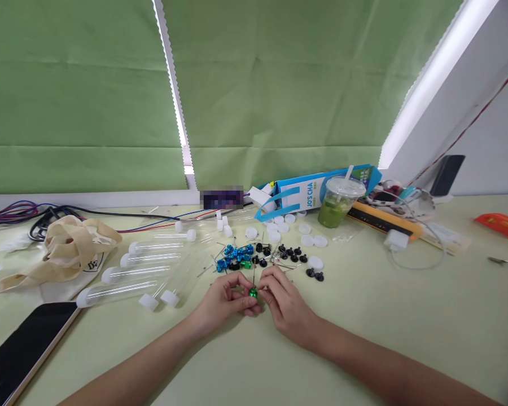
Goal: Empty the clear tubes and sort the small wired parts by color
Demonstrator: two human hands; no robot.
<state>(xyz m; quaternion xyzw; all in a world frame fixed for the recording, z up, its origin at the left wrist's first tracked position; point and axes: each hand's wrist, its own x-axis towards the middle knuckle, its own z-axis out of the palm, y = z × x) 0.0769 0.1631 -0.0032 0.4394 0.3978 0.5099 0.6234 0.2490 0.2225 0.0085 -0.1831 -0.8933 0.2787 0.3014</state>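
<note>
At the middle of the table, my left hand (224,299) is closed around a small shiny green metal part (253,292), from which a thin rod points up. Just to its right, my right hand (285,304) pinches at the side of that part. What lies between its fingertips is too small to name. Beyond both hands lie a pile of blue metal parts (235,255) with thin rods, another green part (246,264), and several black knob-like pieces (294,257).
White round caps (283,227) are scattered behind the pile. Clear plastic tubes (131,274) lie at left, near a cloth bag (74,248) and a phone (29,349). A cup of green drink (333,211) stands before a blue-and-white carrier (298,196). A white adapter (397,240) lies at right.
</note>
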